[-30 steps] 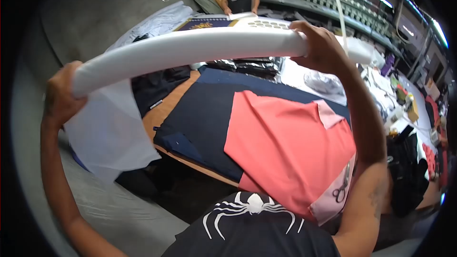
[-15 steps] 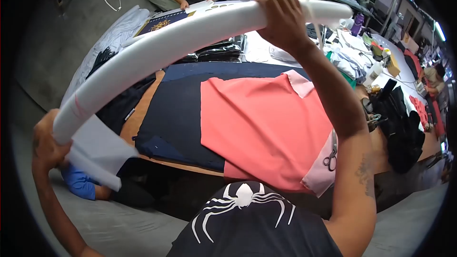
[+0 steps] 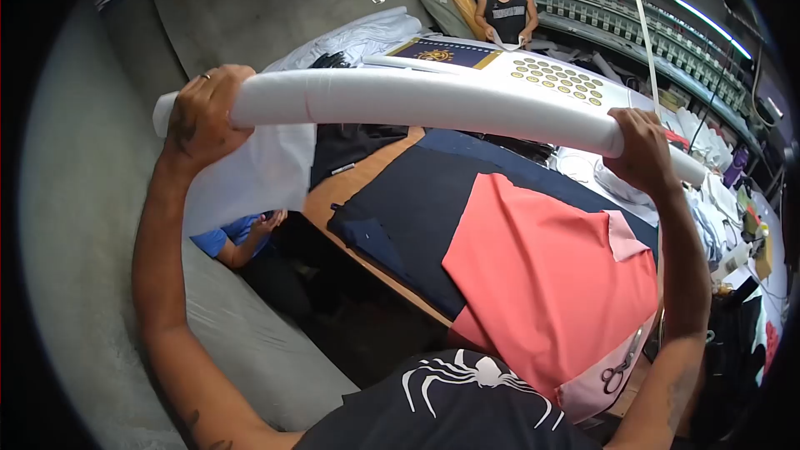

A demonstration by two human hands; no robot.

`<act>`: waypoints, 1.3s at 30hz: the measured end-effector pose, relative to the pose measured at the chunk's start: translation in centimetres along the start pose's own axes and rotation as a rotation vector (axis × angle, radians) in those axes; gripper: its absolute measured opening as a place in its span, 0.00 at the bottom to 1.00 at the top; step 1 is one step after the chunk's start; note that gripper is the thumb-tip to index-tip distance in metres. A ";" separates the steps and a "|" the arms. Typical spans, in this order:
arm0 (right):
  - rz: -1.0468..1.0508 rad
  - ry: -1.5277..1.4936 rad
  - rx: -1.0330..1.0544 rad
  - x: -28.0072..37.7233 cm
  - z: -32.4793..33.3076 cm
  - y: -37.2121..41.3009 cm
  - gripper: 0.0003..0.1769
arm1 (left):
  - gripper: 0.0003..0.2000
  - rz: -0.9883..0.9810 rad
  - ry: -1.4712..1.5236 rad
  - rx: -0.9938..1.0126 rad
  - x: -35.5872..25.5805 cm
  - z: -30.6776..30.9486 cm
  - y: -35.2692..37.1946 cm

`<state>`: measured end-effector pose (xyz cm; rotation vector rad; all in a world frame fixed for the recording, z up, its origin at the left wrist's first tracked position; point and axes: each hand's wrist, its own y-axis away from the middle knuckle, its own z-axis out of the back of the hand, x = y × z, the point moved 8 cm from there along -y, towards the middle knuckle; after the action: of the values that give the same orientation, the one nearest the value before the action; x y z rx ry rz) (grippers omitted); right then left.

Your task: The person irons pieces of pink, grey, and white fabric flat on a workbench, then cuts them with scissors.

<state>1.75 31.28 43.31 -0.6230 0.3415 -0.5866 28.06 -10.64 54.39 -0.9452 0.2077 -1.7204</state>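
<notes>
A long white roll of sheet material (image 3: pixel 433 104) is held up crosswise over the table. My left hand (image 3: pixel 208 112) wraps around it near its left end, and my right hand (image 3: pixel 640 146) grips it toward the right end. From the left part of the roll a loose white sheet (image 3: pixel 250 175) hangs down. Below lies coral-red fabric (image 3: pixel 550 267) with a pale pink underside, spread over dark navy fabric (image 3: pixel 400 208). Scissors (image 3: pixel 621 367) rest on the pink corner near my right forearm.
Across the table stands a person in a black sleeveless top (image 3: pixel 507 12). Another person in a blue shirt (image 3: pixel 237 242) is low at the left by the table edge (image 3: pixel 375 267). A sheet with round gold emblems (image 3: pixel 558 79) lies at the back; a white cord (image 3: pixel 642 25) hangs at right.
My view has turned left. The roll has gone from slanted to nearly level, with my left hand raised and the loose sheet lifted along with it.
</notes>
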 end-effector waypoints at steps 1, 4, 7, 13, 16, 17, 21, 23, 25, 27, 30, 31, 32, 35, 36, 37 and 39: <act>0.007 0.061 -0.173 -0.7 0.2 0.4 0.30 | 0.22 -0.037 0.014 -0.072 -0.6 0.5 -0.2; 0.060 0.188 -0.479 -0.5 3.1 0.7 0.30 | 0.23 0.105 0.412 0.468 -1.6 -2.4 0.7; 0.095 -0.009 -0.130 0.4 1.9 0.0 0.29 | 0.25 0.046 0.098 0.152 -1.1 -0.5 0.8; 0.039 0.195 -0.512 -0.7 2.6 1.7 0.29 | 0.27 0.201 0.402 0.519 -2.1 -2.3 2.5; 0.091 -0.018 -0.152 0.1 0.8 0.7 0.33 | 0.27 0.095 0.019 0.078 -1.5 0.9 1.1; 0.062 -0.139 0.007 1.1 0.1 0.3 0.32 | 0.27 0.077 0.027 0.079 -2.0 0.7 0.5; 0.106 -0.045 -0.093 -0.1 -3.9 1.1 0.32 | 0.26 0.073 0.235 0.268 -3.4 -1.5 0.1; 0.097 0.223 -0.578 -0.9 -1.4 2.0 0.30 | 0.19 0.219 0.511 0.710 -3.3 -5.9 2.2; 0.096 0.123 -0.395 -1.7 -2.8 0.9 0.29 | 0.21 0.213 0.451 0.559 -2.2 -7.8 2.2; 0.054 -0.051 0.045 -2.9 -6.3 -0.3 0.27 | 0.24 -0.001 0.052 -0.070 -0.8 -8.8 0.2; 0.092 0.142 -0.241 -3.5 -8.5 0.0 0.28 | 0.23 0.060 0.403 0.193 -1.0 -16.2 -0.1; 0.086 0.213 -0.303 -3.5 -8.9 0.0 0.28 | 0.25 0.077 0.639 0.480 -1.6 -20.7 0.9; 0.104 0.265 -0.343 -3.0 -9.5 0.0 0.28 | 0.28 0.113 0.757 0.799 -2.6 -25.2 2.5; 0.154 0.282 -0.338 -1.6 -12.6 -0.4 0.25 | 0.30 0.166 1.528 1.335 -8.7 -36.2 8.7; 0.168 0.276 -0.311 -1.8 -13.9 -0.3 0.22 | 0.30 0.134 1.624 1.387 -10.3 -38.9 10.2; 0.141 0.261 -0.269 -2.2 -15.0 -0.4 0.21 | 0.31 0.243 1.747 1.502 -11.7 -41.3 12.6; 0.116 0.273 -0.217 -3.2 -17.2 -1.0 0.21 | 0.30 0.230 1.868 1.482 -14.0 -42.2 13.4</act>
<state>-9.17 24.86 31.22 -0.7268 0.7004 -0.5278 10.31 -16.63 11.93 1.7645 0.1222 -1.3868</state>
